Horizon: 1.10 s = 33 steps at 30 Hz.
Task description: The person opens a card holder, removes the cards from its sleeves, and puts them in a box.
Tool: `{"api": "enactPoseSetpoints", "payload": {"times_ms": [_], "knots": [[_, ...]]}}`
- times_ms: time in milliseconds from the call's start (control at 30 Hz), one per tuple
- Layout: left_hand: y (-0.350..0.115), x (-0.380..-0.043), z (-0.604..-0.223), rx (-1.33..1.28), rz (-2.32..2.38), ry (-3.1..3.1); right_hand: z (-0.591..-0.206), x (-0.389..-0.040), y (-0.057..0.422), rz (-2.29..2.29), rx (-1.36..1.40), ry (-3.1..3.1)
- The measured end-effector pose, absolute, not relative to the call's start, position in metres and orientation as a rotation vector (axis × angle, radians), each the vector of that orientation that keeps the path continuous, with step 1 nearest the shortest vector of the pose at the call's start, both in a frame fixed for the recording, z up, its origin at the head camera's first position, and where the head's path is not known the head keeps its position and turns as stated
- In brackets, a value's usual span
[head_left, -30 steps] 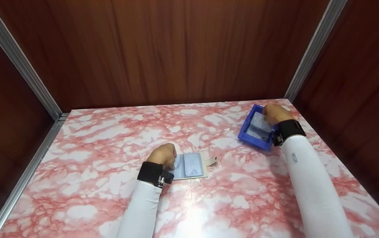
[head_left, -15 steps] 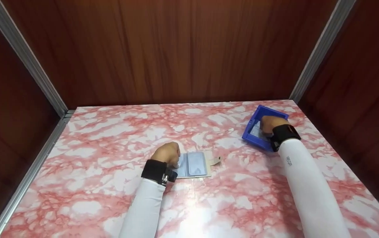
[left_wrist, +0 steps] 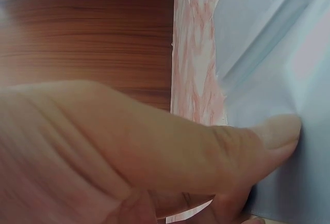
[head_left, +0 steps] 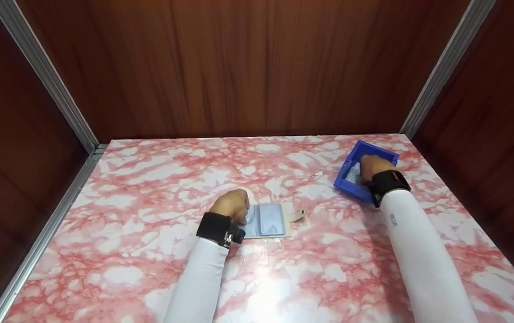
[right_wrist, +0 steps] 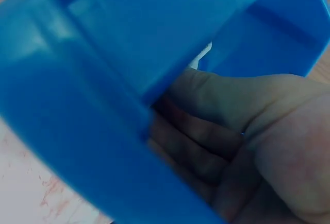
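The left grip [head_left: 231, 205] pinches the left edge of an open booklet [head_left: 272, 219]: the thumb [left_wrist: 276, 134] lies flat on a clear, bluish sleeve, and the other fingers are curled at the edge, partly hidden. The booklet lies flat on the table [head_left: 122, 274], extending rightward from this grip, its right-hand sleeve uncovered. A pale strap [head_left: 298, 216] projects from the booklet's right side.

The right grip [head_left: 372, 168], well apart from the booklet to its right and farther back, is inside a blue tray [head_left: 352, 189]. Its fingers are bent, but the tray wall hides the fingertips; whether anything is held cannot be determined. Clear material [head_left: 353, 174] shows in the tray beside this grip.

Black wristbands [head_left: 214, 228] and white sleeves [head_left: 198, 280] cover both arms. A wood-grain panel [head_left: 221, 67] stands behind the booklet, across the table's far edge.
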<state>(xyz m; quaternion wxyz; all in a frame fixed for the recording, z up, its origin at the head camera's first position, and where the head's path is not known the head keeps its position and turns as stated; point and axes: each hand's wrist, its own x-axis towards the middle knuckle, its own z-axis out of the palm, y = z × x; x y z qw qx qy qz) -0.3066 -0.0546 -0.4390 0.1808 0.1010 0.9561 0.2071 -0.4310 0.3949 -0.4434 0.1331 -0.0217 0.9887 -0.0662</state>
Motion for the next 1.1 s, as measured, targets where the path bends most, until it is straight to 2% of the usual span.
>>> {"api": "enactPoseSetpoints", "payload": {"times_ms": [33, 300, 600, 833, 967, 1100], "knots": [[-0.055, -0.306, -0.439, 0.285, 0.590, 2.699, -0.446, -0.435, 0.398, -0.187, -0.066, 2.867], [-0.055, -0.305, -0.441, 0.298, 0.615, 2.686, -0.410, -0.382, 0.360, -0.179, -0.090, 2.944], [-0.055, -0.301, -0.442, 0.292, 0.636, 2.694, -0.405, -0.377, 0.357, -0.110, -0.110, 3.062], [-0.056, -0.302, -0.441, 0.291, 0.625, 2.701, -0.359, -0.352, 0.327, -0.107, -0.097, 3.350], [-0.059, -0.302, -0.439, 0.285, 0.626, 2.699, -0.349, -0.326, 0.284, -0.267, -0.289, 3.398], [-0.058, -0.303, -0.439, 0.292, 0.641, 2.687, -0.364, -0.304, 0.236, -0.438, -0.605, 3.250]]}}
